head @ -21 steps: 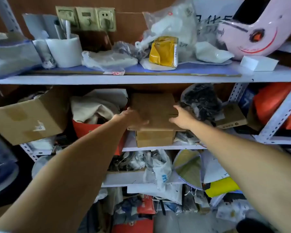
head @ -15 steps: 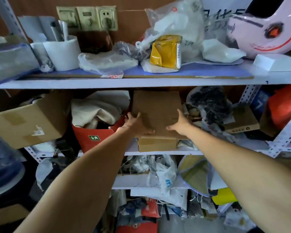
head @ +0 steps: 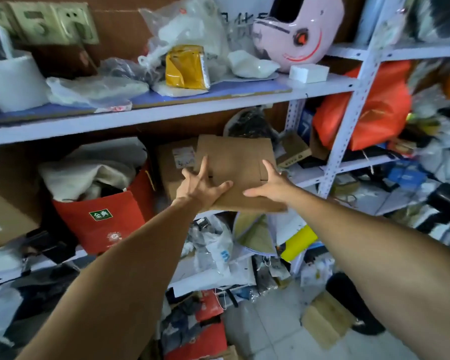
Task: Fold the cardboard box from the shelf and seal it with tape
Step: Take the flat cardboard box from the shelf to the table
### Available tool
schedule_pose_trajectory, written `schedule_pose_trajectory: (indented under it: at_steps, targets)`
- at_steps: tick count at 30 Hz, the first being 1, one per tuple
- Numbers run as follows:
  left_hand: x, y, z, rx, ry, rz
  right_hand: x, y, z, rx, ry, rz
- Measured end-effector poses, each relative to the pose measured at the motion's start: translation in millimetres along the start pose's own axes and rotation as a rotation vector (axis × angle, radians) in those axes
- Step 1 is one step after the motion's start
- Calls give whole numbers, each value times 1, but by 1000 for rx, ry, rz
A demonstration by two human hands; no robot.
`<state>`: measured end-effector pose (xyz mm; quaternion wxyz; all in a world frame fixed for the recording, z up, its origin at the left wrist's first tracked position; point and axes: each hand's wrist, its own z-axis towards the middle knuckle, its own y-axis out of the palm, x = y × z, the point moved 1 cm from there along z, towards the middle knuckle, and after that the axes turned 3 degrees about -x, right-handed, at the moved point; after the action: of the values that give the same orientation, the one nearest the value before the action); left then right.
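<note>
A: Where is the flat brown cardboard box blank (head: pixel 235 167) right now?

B: Tilted, at the front of the middle level of the white metal shelf (head: pixel 192 113), lifted off whatever lies beneath it. It sits in front of a taped brown carton with a white label (head: pixel 176 165), between a red paper bag with a green sticker (head: pixel 102 222) and a pile of dark bagged items.

A: And the hands?

B: The left hand (head: pixel 199 184) has its fingers spread across the blank's left side, thumb lying over the near edge. The right hand (head: pixel 269 181) is splayed against the right side, thumb pointing inward. Both press flat against the cardboard; I can't tell whether any fingers wrap under it.

A: So what could go wrong?

B: I judge the hold to be more of a squeeze between two palms than a proper grip. If either hand eases off, the sheet could slip and drop into the clutter of plastic bags (head: pixel 213 245) on the lower level.

A: Anything else?

B: The far corner sits close to the dark bagged items, so a hasty pull might drag them off the ledge. Also, no tape shows anywhere nearby.
</note>
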<state>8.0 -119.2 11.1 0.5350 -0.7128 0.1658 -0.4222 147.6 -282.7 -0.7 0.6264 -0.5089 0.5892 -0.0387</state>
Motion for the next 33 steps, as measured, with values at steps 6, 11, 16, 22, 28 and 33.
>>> schedule_pose_trajectory:
  at_steps: [6,11,16,22,28,33]
  targets:
    - [85,50,-62,-156,303,84,83,-37,-126,275,205,38]
    - [207,104,-147,-262,673,82,165,-87,-269,592,380,118]
    - [333,184,-262,-298,1188,153,254,-135,-435,770,698,51]
    - [441,244,-462,-589,1324,116,339,-151,-650,995,1030,153]
    - [505,302,-656,-712,1630,83,391,-141,-843,1289,1162,211]
    - [549,350,-783,-897,1786,73,432,-125,-953,1431,1312,280]
